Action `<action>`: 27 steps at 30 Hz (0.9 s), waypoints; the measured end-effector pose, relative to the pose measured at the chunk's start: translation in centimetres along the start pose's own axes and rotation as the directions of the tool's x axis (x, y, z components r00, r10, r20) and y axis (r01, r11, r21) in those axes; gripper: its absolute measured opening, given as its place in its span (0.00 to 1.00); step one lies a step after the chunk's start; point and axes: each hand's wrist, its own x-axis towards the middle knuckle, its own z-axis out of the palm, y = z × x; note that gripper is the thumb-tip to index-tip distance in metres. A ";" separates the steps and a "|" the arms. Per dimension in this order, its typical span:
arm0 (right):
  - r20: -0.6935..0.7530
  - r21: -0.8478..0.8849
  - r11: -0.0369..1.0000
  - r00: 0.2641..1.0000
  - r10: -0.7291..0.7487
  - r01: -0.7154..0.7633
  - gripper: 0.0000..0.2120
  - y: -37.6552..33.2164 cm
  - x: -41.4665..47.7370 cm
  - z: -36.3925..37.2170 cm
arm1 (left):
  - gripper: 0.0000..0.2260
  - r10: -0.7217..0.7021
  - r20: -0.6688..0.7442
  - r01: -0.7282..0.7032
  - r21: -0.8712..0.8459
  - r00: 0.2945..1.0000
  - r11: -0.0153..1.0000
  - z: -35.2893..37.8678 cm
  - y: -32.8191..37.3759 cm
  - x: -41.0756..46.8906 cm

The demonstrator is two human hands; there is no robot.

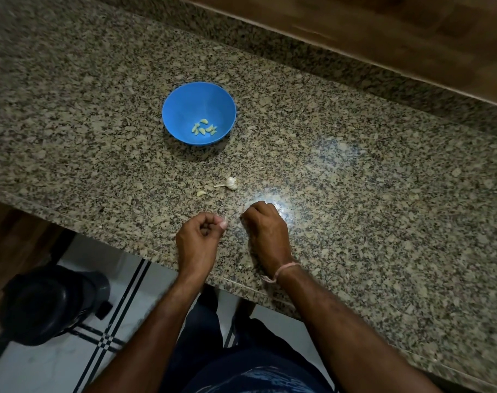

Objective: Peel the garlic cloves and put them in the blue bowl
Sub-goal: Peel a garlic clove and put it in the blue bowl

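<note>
1. Head view, work done: sitting on the granite counter (pixel 355 194), well beyond both hands, the blue bowl (pixel 199 113) already holding a small cluster of peeled cloves (pixel 203 128) at its bottom, about half a dozen by the look of it.

2. Head view, work left: lying between bowl and hands, a partly stripped garlic bulb (pixel 230 183) with its stem pointing left, and just beside it one loose clove (pixel 201 193), apparently unpeeled though too small to be sure.

3. Head view, step in hand: curling closed, the left hand (pixel 199 232) pinching a small pale piece at thumb and fingertips, likely a clove or a scrap of its skin; not clear which. Resting near it on the counter, the right hand (pixel 265 226) with fingers folded under; impossible to tell whether anything is inside.

4. Judging overall: probably past halfway, with the pinched piece, the loose clove and whatever remains on the bulb awaiting peeling and dropping into the bowl.
</note>
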 end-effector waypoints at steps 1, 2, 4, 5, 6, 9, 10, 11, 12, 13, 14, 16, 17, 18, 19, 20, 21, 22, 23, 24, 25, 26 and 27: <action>-0.005 -0.040 0.999 1.000 -0.017 0.016 0.04 0.0 0.2 0.1 | 0.03 0.001 0.001 -0.001 0.002 1.000 1.000 0.0 0.0 0.0; -0.007 -0.081 0.996 0.999 -0.039 0.039 0.04 0.0 0.4 0.1 | 0.03 0.003 0.001 -0.003 0.006 1.000 1.000 0.0 0.0 0.0; -0.006 -0.145 0.987 0.997 -0.075 0.074 0.03 -0.1 0.7 0.1 | 0.03 0.009 0.003 -0.009 0.013 1.000 1.000 -0.1 0.1 -0.1; -0.002 -0.168 0.982 0.997 -0.084 0.082 0.04 0.0 0.7 0.2 | 0.03 0.010 0.007 -0.011 0.013 1.000 1.000 -0.1 0.1 -0.1; 0.013 -0.188 0.978 0.996 -0.088 0.089 0.05 0.1 0.5 0.2 | 0.03 0.009 0.012 -0.009 0.010 1.000 1.000 -0.1 0.0 -0.1; 0.059 -0.251 0.962 0.994 -0.094 0.106 0.08 0.2 -0.5 0.4 | 0.04 0.009 0.020 -0.009 0.001 1.000 1.000 -0.3 -0.1 -0.4; 0.082 -0.271 0.956 0.993 -0.089 0.108 0.07 0.2 -0.9 0.4 | 0.04 0.007 0.021 -0.007 -0.009 1.000 1.000 -0.3 -0.1 -0.5; 0.099 -0.270 0.959 0.993 -0.067 0.092 0.06 -0.1 -1.3 0.2 | 0.04 0.004 0.023 -0.003 -0.016 1.000 1.000 -0.4 -0.3 -0.7; 0.114 -0.244 0.968 0.993 -0.037 0.064 0.04 -0.6 -1.7 -0.1 | 0.04 0.003 0.023 -0.002 -0.024 1.000 1.000 -0.5 -0.4 -0.9; 0.128 -0.133 0.991 0.991 0.038 -0.021 0.06 -1.2 -2.0 -0.3 | 0.04 -0.001 0.021 0.002 -0.026 1.000 1.000 -0.7 -0.5 -1.1; 0.154 0.065 0.984 0.976 0.154 -0.165 0.08 -2.1 -2.1 -0.7 | 0.04 -0.008 0.020 0.009 -0.036 1.000 0.999 -0.9 -0.7 -1.3; 0.263 0.414 0.803 0.901 0.345 -0.428 0.10 -3.2 -2.0 -0.9 | 0.04 -0.026 0.012 0.026 -0.066 1.000 0.997 -1.4 -1.0 -1.6; 0.316 0.488 0.714 0.864 0.392 -0.502 0.10 -3.8 -1.9 -0.9 | 0.03 -0.034 0.001 0.034 -0.088 0.999 0.996 -1.9 -1.1 -1.8; 0.371 0.544 0.628 0.831 0.415 -0.557 0.09 -4.5 -1.8 -0.8 | 0.03 -0.043 -0.009 0.041 -0.107 0.999 0.993 -2.4 -1.2 -2.0; 0.421 0.588 0.546 0.802 0.423 -0.597 0.10 -5.3 -1.8 -0.6 | 0.04 -0.049 -0.020 0.046 -0.124 0.999 0.991 -3.1 -1.4 -2.1; 0.468 0.630 0.448 0.771 0.432 -0.634 0.11 -6.3 -1.7 -0.6 | 0.04 -0.050 -0.030 0.046 -0.138 0.998 0.989 -3.9 -1.6 -2.2; 0.510 0.659 0.361 0.745 0.429 -0.659 0.12 -7.2 -1.7 -0.5 | 0.05 -0.055 -0.037 0.049 -0.152 0.998 0.987 -4.6 -1.8 -2.3; 0.546 0.678 0.297 0.732 0.408 -0.672 0.13 -8.4 -1.7 -0.3 | 0.05 -0.057 -0.053 0.047 -0.168 0.997 0.985 -5.6 -2.0 -2.5; 0.577 0.691 0.247 0.724 0.378 -0.680 0.15 -9.5 -1.8 0.0 | 0.05 -0.061 -0.069 0.048 -0.181 0.996 0.982 -6.6 -2.4 -2.6; 0.605 0.697 0.206 0.718 0.344 -0.687 0.16 -11.1 -1.9 0.4 | 0.05 -0.067 -0.089 0.049 -0.193 0.994 0.980 -7.9 -2.8 -2.6; 0.627 0.700 0.171 0.712 0.317 -0.693 0.17 -12.2 -2.0 1.1 | 0.05 -0.067 -0.107 0.044 -0.199 0.992 0.979 -9.0 -3.3 -2.7; 0.648 0.700 0.138 0.704 0.290 -0.701 0.17 -13.3 -2.1 1.9 | 0.05 -0.066 -0.124 0.040 -0.205 0.990 0.978 -10.1 -3.7 -2.8; 0.669 0.690 0.120 0.692 0.271 -0.714 0.17 -14.8 -2.3 3.0 | 0.06 -0.065 -0.148 0.032 -0.216 0.987 0.976 -11.6 -4.4 -2.9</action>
